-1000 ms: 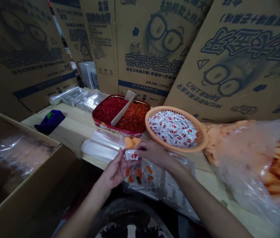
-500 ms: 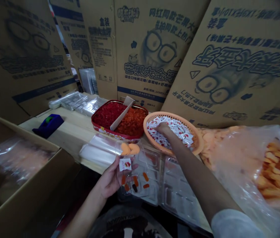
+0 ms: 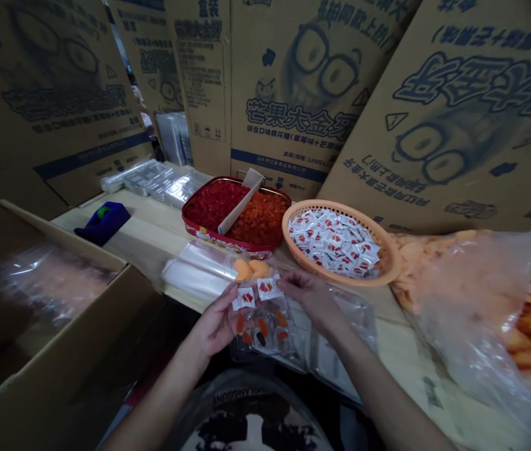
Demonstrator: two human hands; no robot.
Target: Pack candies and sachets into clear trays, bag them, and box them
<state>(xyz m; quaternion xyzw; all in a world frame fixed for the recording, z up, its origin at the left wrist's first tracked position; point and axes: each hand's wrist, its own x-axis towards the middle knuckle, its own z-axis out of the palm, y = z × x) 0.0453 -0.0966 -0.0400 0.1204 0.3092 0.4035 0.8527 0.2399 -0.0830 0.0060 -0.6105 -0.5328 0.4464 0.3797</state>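
My left hand [image 3: 216, 322] holds a clear plastic compartment tray [image 3: 263, 335] with small orange and dark candy pieces in its cells. Two pale orange pieces [image 3: 251, 269] lie at its far end. One white sachet with a red print [image 3: 245, 298] sits in the tray by my left thumb. My right hand [image 3: 305, 297] pinches a second white sachet [image 3: 269, 288] at the tray's upper edge. Many more sachets fill an orange woven basket [image 3: 288, 241]. Behind it stands a red tin [image 3: 232, 239] of diced red and orange fruit, parted by a cardboard divider [image 3: 242, 202].
A bulging plastic bag of orange snack pieces [image 3: 486, 319] lies on the wooden table [image 3: 129, 241] at right. Clear bags [image 3: 195, 270], a blue tape dispenser [image 3: 103, 222] and stacked trays [image 3: 155, 181] lie left and behind. An open carton [image 3: 35, 294] stands at left; printed cartons line the back.
My right hand has come back from the basket to the tray with a second sachet. The left hand and tray have stayed nearly in place, and the view has shifted slightly.
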